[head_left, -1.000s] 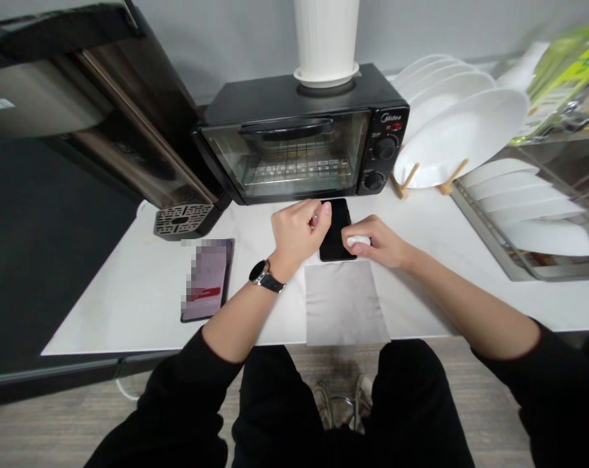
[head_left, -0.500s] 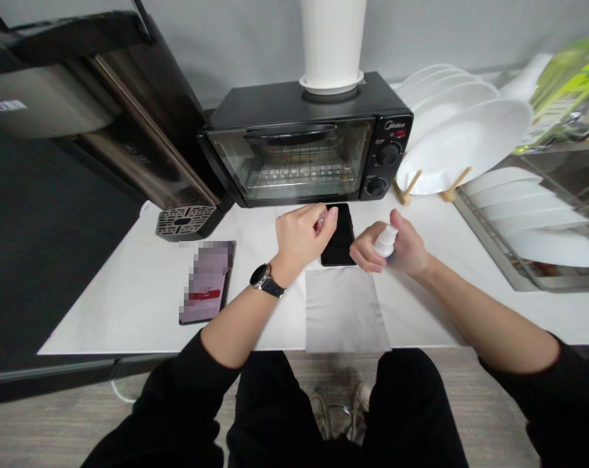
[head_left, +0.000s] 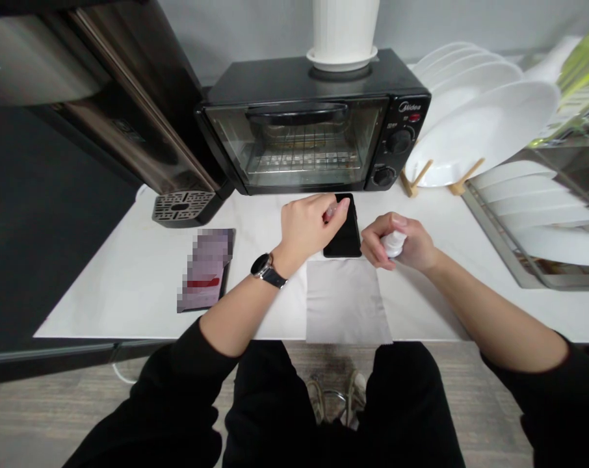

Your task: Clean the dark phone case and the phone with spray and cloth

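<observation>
My right hand (head_left: 406,242) is wrapped round a small spray bottle with a white nozzle (head_left: 393,243); its body is mostly hidden by the fingers. The thumb bends over beside the nozzle top. My left hand (head_left: 308,226), with a watch (head_left: 268,270) on its wrist, is closed around a small clear piece that looks like a bottle cap (head_left: 330,212). Between the two hands a black phone (head_left: 342,239) lies on the counter, partly covered by the left hand. Just in front of it a grey cloth (head_left: 348,305) is spread flat, reaching the counter's front edge.
A black toaster oven (head_left: 314,146) stands behind the hands, bearing a white pot (head_left: 346,32). White plates (head_left: 489,130) lean in a rack at right, beside a dish basket (head_left: 528,276). To the left are a second phone (head_left: 204,273) and a tall dark machine (head_left: 143,97).
My right thumb has bent down from its raised position toward the nozzle. The left hand keeps its grip. The whole view has shifted slightly, so the counter items appear higher.
</observation>
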Demonstrator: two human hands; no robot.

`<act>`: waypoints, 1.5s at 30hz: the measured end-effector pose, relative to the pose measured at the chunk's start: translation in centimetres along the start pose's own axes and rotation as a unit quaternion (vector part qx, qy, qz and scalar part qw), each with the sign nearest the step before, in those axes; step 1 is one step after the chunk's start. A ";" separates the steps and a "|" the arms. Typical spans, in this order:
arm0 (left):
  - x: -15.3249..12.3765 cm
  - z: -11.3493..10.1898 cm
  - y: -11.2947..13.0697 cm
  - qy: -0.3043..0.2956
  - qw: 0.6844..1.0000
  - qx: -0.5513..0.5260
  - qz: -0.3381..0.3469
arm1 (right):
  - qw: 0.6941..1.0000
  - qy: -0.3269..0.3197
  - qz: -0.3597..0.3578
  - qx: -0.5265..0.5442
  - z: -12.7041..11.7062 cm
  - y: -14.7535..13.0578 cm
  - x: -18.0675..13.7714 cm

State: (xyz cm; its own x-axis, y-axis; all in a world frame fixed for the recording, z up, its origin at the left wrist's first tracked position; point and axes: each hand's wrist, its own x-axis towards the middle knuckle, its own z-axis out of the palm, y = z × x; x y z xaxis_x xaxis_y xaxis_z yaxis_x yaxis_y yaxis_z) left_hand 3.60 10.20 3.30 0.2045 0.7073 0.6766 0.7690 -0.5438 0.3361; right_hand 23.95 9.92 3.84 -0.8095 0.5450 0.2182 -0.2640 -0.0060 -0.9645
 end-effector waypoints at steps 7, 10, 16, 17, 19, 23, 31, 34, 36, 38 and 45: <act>0.1 0.0 0.0 -0.020 1.000 0.004 -0.007 | 0.999 -0.027 -0.019 0.026 0.2 -0.4 0.0; 0.1 -0.1 0.1 -0.026 1.000 0.006 -0.012 | 0.999 -0.035 -0.015 0.013 0.1 -0.6 0.0; 0.1 0.1 0.0 -0.032 0.999 0.012 -0.012 | 0.999 -0.051 -0.015 0.006 0.0 -0.5 0.0; 0.1 0.1 0.0 -0.034 0.999 0.013 -0.012 | 0.998 -0.055 -0.011 0.017 0.0 -0.4 0.0; 0.1 0.1 0.0 -0.036 0.999 0.015 -0.012 | 0.998 -0.060 0.008 0.034 0.1 -0.4 0.0; 0.0 0.1 -0.1 -0.033 0.999 0.017 -0.013 | 0.998 -0.049 0.038 0.011 0.3 -0.4 -0.1; 0.2 0.2 0.0 -0.049 0.998 0.018 -0.025 | 0.992 0.055 -0.019 -0.111 -0.5 -0.1 -0.6; 0.2 0.2 0.1 -0.054 0.998 0.023 -0.030 | 0.983 0.106 -0.039 -0.144 -0.5 -0.2 -0.5; 0.2 0.2 0.0 -0.053 0.998 0.024 -0.032 | 0.981 0.120 -0.037 -0.147 -0.4 -0.2 -0.4; 0.2 0.3 -0.1 -0.050 0.998 0.023 -0.031 | 0.980 0.117 -0.033 -0.154 -0.3 -0.1 -0.3; 0.2 0.2 -0.1 -0.060 0.997 0.026 -0.045 | 0.982 0.084 -0.018 -0.168 -0.2 0.1 -0.1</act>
State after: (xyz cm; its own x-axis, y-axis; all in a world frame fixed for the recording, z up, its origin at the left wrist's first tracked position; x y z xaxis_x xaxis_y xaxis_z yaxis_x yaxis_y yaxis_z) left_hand 3.71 10.50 3.25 0.2013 0.8028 0.5612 0.8172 -0.4536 0.3557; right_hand 24.12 10.08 3.66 -0.6972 0.6708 0.2528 -0.0804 0.2773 -0.9574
